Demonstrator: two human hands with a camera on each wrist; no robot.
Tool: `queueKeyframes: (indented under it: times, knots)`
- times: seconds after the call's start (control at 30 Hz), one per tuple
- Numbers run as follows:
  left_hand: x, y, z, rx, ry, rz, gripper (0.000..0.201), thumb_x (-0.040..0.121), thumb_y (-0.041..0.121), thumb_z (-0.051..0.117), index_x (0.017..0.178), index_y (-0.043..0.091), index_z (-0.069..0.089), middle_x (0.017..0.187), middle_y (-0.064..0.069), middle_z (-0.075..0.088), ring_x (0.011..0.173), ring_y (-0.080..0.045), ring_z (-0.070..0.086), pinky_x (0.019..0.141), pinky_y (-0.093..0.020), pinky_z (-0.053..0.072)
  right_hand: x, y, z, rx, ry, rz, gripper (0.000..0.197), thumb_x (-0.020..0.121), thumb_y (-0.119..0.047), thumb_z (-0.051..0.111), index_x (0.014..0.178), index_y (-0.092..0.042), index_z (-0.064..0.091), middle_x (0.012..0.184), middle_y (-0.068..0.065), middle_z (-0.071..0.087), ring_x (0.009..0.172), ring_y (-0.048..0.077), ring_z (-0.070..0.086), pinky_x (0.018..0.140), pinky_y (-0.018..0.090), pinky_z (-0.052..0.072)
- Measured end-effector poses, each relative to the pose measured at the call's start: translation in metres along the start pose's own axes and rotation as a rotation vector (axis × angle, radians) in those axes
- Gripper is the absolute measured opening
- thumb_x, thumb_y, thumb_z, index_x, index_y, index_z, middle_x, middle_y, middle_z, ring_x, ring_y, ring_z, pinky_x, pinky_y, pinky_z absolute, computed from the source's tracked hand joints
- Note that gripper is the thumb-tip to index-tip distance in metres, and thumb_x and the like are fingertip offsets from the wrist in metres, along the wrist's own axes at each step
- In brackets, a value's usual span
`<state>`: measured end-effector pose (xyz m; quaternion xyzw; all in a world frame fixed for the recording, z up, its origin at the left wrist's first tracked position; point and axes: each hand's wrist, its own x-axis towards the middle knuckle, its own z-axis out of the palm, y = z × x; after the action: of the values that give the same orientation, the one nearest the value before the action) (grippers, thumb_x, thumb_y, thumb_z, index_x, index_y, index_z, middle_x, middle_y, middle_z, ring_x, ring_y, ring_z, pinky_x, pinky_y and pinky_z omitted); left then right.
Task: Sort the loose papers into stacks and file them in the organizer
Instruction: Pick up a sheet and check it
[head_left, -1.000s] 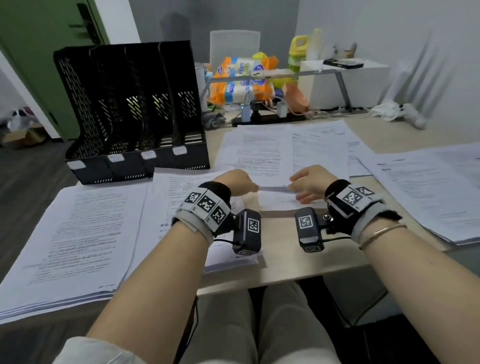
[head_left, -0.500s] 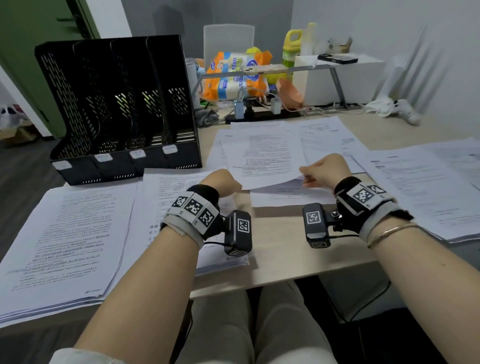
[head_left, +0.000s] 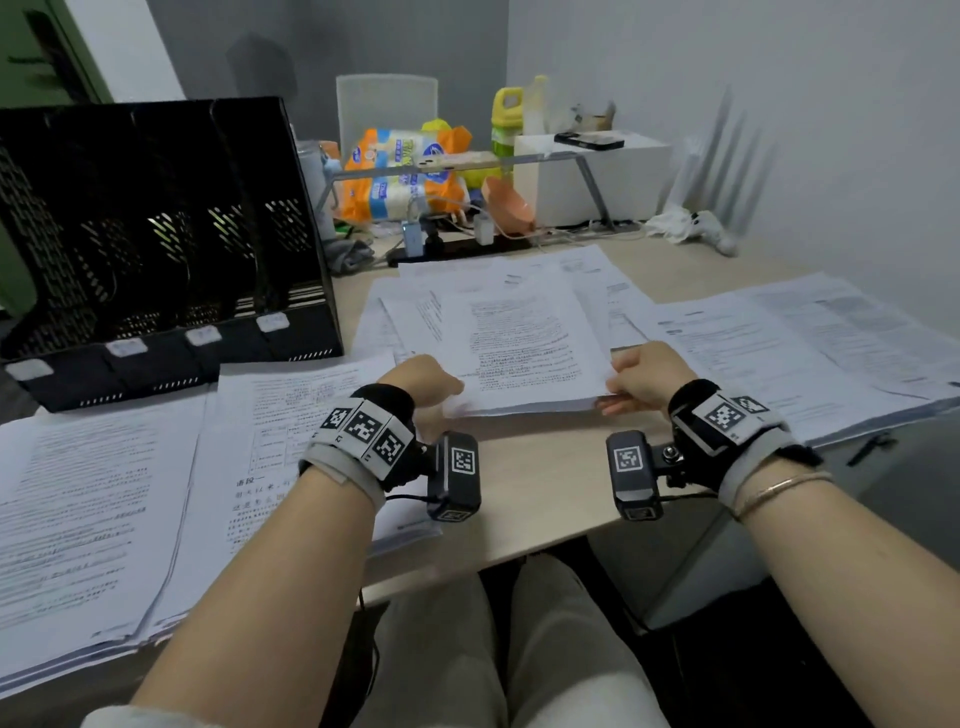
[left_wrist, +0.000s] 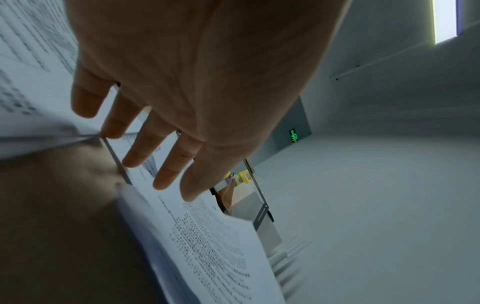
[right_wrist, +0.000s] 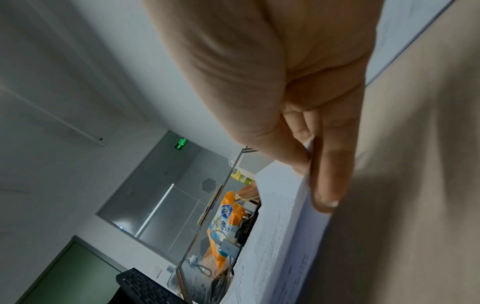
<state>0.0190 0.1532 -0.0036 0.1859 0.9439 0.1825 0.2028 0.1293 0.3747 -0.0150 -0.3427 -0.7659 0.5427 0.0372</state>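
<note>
Nearest, the right hand pinches and the left hand takes the near corners of a sheaf of papers lifted just off the worktop, so gathering looks underway, and next comes squaring it for the empty organizer beyond, far left.
</note>
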Motion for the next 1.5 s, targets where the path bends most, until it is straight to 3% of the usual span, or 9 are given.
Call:
queueKeyframes:
  times: [0.07, 0.17, 0.37, 0.6, 0.77, 0.87, 1.03, 1.33, 1.5]
  knots:
    - [0.001, 0.005, 0.001, -0.036, 0.006, 0.015, 0.041, 0.093, 0.029, 0.052, 0.125, 0.003, 0.055, 0.133, -0.011, 0.054, 0.120, -0.026, 0.050, 0.090, -0.028, 0.036, 0.002, 0.004, -0.004, 0.006, 0.039, -0.054, 0.035, 0.084, 0.019, 0.046, 0.119, 0.014, 0.052, 0.123, 0.030, 0.053, 0.060, 0.031, 0.068, 0.042, 0.024, 0.054]
    - [0.000, 0.016, 0.001, -0.115, 0.035, 0.024, 0.039, 0.092, 0.025, 0.056, 0.122, 0.000, 0.055, 0.123, -0.009, 0.057, 0.105, -0.025, 0.053, 0.080, -0.027, 0.035, -0.002, 0.005, -0.013, 0.064, 0.106, -0.138, 0.021, 0.085, 0.017, 0.043, 0.084, 0.006, 0.061, 0.109, 0.023, 0.059, 0.058, 0.023, 0.068, 0.045, 0.023, 0.054]
    - [0.000, 0.034, 0.001, -0.369, 0.173, 0.037, 0.014, 0.085, 0.010, 0.061, 0.093, 0.004, 0.052, 0.074, -0.003, 0.049, 0.085, -0.024, 0.050, 0.055, -0.025, 0.038, -0.005, 0.004, -0.026, 0.249, 0.185, -0.257, 0.015, 0.091, 0.007, 0.048, 0.101, 0.006, 0.058, 0.103, 0.023, 0.063, 0.058, 0.023, 0.068, 0.051, 0.022, 0.056]
    - [0.003, 0.053, 0.002, -0.548, 0.282, 0.119, 0.024, 0.087, 0.006, 0.051, 0.109, -0.002, 0.049, 0.107, -0.009, 0.058, 0.096, -0.025, 0.054, 0.072, -0.028, 0.040, -0.012, 0.000, -0.034, 0.183, 0.223, -0.300, 0.022, 0.092, 0.005, 0.045, 0.111, 0.001, 0.057, 0.097, 0.011, 0.064, 0.062, 0.016, 0.062, 0.040, 0.018, 0.048]
    - [0.004, 0.063, 0.007, -0.622, 0.277, 0.163, 0.018, 0.088, 0.003, 0.041, 0.103, 0.001, 0.048, 0.098, -0.014, 0.056, 0.086, -0.028, 0.053, 0.058, -0.028, 0.042, -0.014, 0.005, -0.040, 0.177, 0.248, -0.283, 0.020, 0.090, 0.005, 0.046, 0.105, -0.006, 0.054, 0.093, 0.010, 0.063, 0.059, 0.015, 0.060, 0.036, 0.017, 0.043]
    - [0.003, 0.064, 0.010, -0.637, 0.265, 0.185, 0.033, 0.080, -0.003, 0.033, 0.105, 0.000, 0.054, 0.102, -0.018, 0.060, 0.093, -0.035, 0.058, 0.070, -0.039, 0.050, -0.014, 0.007, -0.039, 0.155, 0.236, -0.254, 0.021, 0.089, 0.003, 0.048, 0.106, -0.006, 0.054, 0.093, 0.010, 0.063, 0.058, 0.014, 0.060, 0.036, 0.017, 0.042]
    - [-0.011, 0.062, 0.003, -0.641, 0.324, 0.159, 0.037, 0.083, -0.003, 0.031, 0.115, 0.000, 0.050, 0.111, -0.016, 0.057, 0.101, -0.034, 0.055, 0.081, -0.042, 0.048, -0.016, 0.003, -0.030, 0.143, 0.211, -0.250, 0.019, 0.086, 0.004, 0.049, 0.100, -0.009, 0.053, 0.091, 0.009, 0.062, 0.062, 0.012, 0.060, 0.050, 0.024, 0.041]
    - [-0.024, 0.039, -0.011, -0.713, 0.438, 0.113, 0.035, 0.085, -0.003, 0.031, 0.115, 0.001, 0.049, 0.115, -0.015, 0.055, 0.094, -0.026, 0.047, 0.075, -0.032, 0.041, -0.022, -0.014, 0.000, 0.164, 0.150, -0.292, 0.019, 0.087, 0.003, 0.047, 0.102, -0.008, 0.051, 0.090, 0.006, 0.060, 0.066, 0.010, 0.059, 0.055, 0.023, 0.043]
    - [-0.035, 0.017, -0.021, -0.708, 0.470, 0.095, 0.037, 0.084, -0.003, 0.031, 0.115, -0.001, 0.051, 0.111, -0.013, 0.054, 0.093, -0.026, 0.047, 0.069, -0.028, 0.038, -0.024, -0.026, 0.022, 0.158, 0.123, -0.297, 0.039, 0.086, 0.000, 0.049, 0.124, -0.009, 0.043, 0.099, 0.009, 0.057, 0.071, 0.011, 0.055, 0.061, 0.023, 0.045]
